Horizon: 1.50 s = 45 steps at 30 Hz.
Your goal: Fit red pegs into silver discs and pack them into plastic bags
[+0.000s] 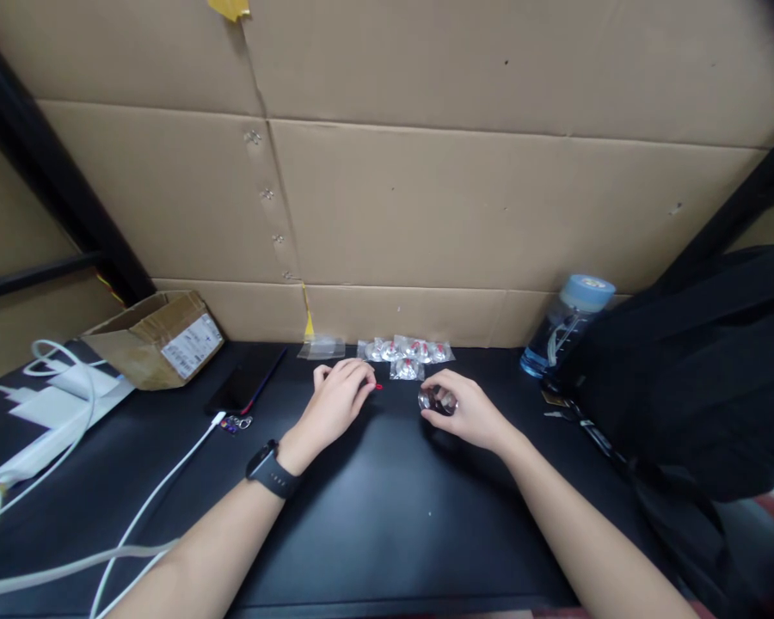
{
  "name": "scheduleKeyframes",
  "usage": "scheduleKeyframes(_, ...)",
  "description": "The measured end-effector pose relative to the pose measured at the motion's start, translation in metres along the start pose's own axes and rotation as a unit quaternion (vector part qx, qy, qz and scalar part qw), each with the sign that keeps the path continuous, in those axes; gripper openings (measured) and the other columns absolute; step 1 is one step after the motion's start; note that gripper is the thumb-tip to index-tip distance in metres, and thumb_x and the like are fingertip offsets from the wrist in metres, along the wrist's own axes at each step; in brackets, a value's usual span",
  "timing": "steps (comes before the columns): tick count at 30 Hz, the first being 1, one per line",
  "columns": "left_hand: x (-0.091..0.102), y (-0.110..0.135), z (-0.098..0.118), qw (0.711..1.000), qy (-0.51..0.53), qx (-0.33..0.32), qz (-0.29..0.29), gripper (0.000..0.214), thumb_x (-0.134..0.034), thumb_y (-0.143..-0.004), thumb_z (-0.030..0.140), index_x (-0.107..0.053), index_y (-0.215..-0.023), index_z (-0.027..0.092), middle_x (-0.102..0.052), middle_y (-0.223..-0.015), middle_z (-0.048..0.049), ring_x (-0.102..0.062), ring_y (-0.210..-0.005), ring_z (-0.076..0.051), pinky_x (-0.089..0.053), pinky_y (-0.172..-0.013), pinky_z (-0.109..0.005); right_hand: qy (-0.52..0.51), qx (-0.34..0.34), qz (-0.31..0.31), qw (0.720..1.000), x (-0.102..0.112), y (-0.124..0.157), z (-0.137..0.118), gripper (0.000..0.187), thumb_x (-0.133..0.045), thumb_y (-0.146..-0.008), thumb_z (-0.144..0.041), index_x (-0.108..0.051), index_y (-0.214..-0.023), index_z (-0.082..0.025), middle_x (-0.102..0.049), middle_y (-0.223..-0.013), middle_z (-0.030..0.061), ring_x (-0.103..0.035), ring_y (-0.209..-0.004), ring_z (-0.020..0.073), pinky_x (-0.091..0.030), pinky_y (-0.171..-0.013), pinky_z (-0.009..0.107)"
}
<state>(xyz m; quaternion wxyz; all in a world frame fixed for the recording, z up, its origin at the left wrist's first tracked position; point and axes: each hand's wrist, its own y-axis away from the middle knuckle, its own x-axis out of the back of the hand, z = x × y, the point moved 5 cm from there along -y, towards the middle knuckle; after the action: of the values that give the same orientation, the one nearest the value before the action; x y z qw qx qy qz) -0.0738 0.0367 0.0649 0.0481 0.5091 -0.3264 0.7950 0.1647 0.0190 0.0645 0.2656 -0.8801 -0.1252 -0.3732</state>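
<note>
My left hand [343, 391], with a dark watch on its wrist, is closed just above the black table. A small red piece [378, 387] shows at its thumb and fingertips; its kind is too small to make out. My right hand [468, 408] curls its thumb and fingers around a shiny, round, silvery object [437, 401], partly hidden by the fingers. Beyond both hands lies a row of clear plastic packets [419, 349] with silvery and red contents. One more such packet [407, 370] lies in front of that row, between the hands.
Flat clear bags [322, 347] lie by the cardboard wall [393, 206]. At left are an open cardboard box [148, 335], a phone [240, 389], a keyring [237, 424], a power strip [52, 443] and white cables. A water bottle [564, 327] and black backpack [690, 370] stand right.
</note>
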Motion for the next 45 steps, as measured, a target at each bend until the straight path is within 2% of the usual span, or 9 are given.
scheduleKeyframes(5, -0.001, 0.001, 0.009, 0.999, 0.027, -0.004, -0.026, 0.016, -0.048, -0.105, 0.032, -0.060, -0.098, 0.025, -0.071, -0.101, 0.0009, -0.061, -0.101, -0.018, -0.025, -0.086, -0.037, -0.030, 0.011, -0.004, 0.999, -0.004, 0.001, -0.010, 0.029, -0.075, -0.080, -0.023, -0.068, -0.107, -0.025, -0.068, -0.102, 0.0034, -0.063, -0.082, 0.0161, -0.051, -0.073, 0.028)
scheduleKeyframes(14, -0.008, 0.003, 0.021, 0.992, 0.102, 0.022, -0.072, 0.016, -0.047, -0.104, 0.033, -0.061, -0.102, 0.024, -0.072, -0.101, 0.0004, -0.062, -0.092, -0.018, -0.028, -0.088, -0.037, -0.104, 0.013, 0.038, 0.994, -0.010, -0.001, -0.025, 0.031, -0.074, -0.080, -0.024, -0.068, -0.110, -0.027, -0.068, -0.105, 0.0058, -0.065, -0.087, 0.0197, -0.054, -0.071, 0.031)
scheduleKeyframes(17, -0.007, 0.006, 0.026, 0.992, 0.086, -0.032, -0.092, 0.017, -0.048, -0.103, 0.029, -0.064, -0.106, 0.026, -0.070, -0.109, -0.0017, -0.060, -0.103, -0.020, -0.029, -0.090, -0.036, -0.094, 0.014, 0.041, 0.995, -0.009, 0.000, -0.025, 0.030, -0.073, -0.080, -0.023, -0.068, -0.109, -0.026, -0.068, -0.106, 0.0058, -0.065, -0.088, 0.0200, -0.053, -0.071, 0.031)
scheduleKeyframes(21, -0.011, 0.013, 0.037, 0.966, 0.105, -0.139, -0.191, 0.014, -0.061, -0.095, 0.028, -0.070, -0.106, 0.030, -0.067, -0.114, -0.0021, -0.058, -0.109, -0.021, -0.032, -0.093, -0.035, -0.087, 0.012, 0.044, 0.995, -0.005, 0.000, -0.020, 0.030, -0.074, -0.080, -0.022, -0.067, -0.109, -0.026, -0.067, -0.107, 0.0054, -0.065, -0.088, 0.0191, -0.053, -0.071, 0.030)
scheduleKeyframes(24, -0.015, 0.016, 0.043, 0.957, 0.096, -0.171, -0.214, 0.017, -0.061, -0.096, 0.025, -0.071, -0.108, 0.032, -0.067, -0.111, -0.0027, -0.058, -0.108, -0.021, -0.034, -0.092, -0.035, -0.082, 0.013, 0.039, 0.996, -0.005, 0.000, -0.019, 0.030, -0.074, -0.080, -0.022, -0.067, -0.110, -0.026, -0.067, -0.107, 0.0052, -0.065, -0.088, 0.0190, -0.053, -0.072, 0.030)
scheduleKeyframes(32, -0.028, 0.013, 0.044, 0.970, 0.073, -0.143, -0.182, 0.014, -0.055, -0.101, 0.028, -0.066, -0.094, 0.023, -0.070, -0.098, -0.0034, -0.061, -0.098, -0.020, -0.036, -0.089, -0.035, -0.078, 0.016, 0.040, 0.996, -0.005, -0.001, -0.020, 0.030, -0.073, -0.080, -0.021, -0.067, -0.109, -0.026, -0.068, -0.108, 0.0059, -0.065, -0.089, 0.0197, -0.054, -0.071, 0.031)
scheduleKeyframes(39, -0.007, 0.004, 0.038, 0.970, 0.234, -0.005, -0.059, 0.012, -0.062, -0.097, 0.033, -0.071, -0.094, 0.025, -0.076, -0.097, -0.0006, -0.068, -0.090, -0.019, -0.045, -0.088, -0.034, -0.136, 0.027, 0.060, 0.989, -0.005, 0.000, -0.026, 0.033, -0.074, -0.081, -0.024, -0.066, -0.113, -0.026, -0.067, -0.111, 0.0072, -0.066, -0.091, 0.0207, -0.056, -0.073, 0.033)
scheduleKeyframes(42, -0.001, 0.004, 0.038, 0.964, 0.263, 0.023, -0.018, 0.010, -0.068, -0.092, 0.034, -0.074, -0.089, 0.026, -0.077, -0.094, -0.0004, -0.070, -0.089, -0.021, -0.047, -0.087, -0.035, -0.173, 0.024, 0.074, 0.982, -0.008, 0.002, -0.028, 0.038, -0.075, -0.081, -0.026, -0.065, -0.117, -0.026, -0.066, -0.112, 0.0072, -0.067, -0.097, 0.0216, -0.058, -0.076, 0.033)
scheduleKeyframes(45, 0.000, 0.006, 0.038, 0.962, 0.268, 0.046, 0.014, 0.011, -0.071, -0.089, 0.033, -0.069, -0.097, 0.025, -0.077, -0.095, -0.0002, -0.071, -0.090, -0.021, -0.047, -0.090, -0.036, -0.209, 0.024, 0.085, 0.974, -0.012, 0.003, -0.029, 0.043, -0.077, -0.080, -0.026, -0.063, -0.121, -0.027, -0.065, -0.114, 0.0074, -0.067, -0.101, 0.0221, -0.058, -0.079, 0.034)
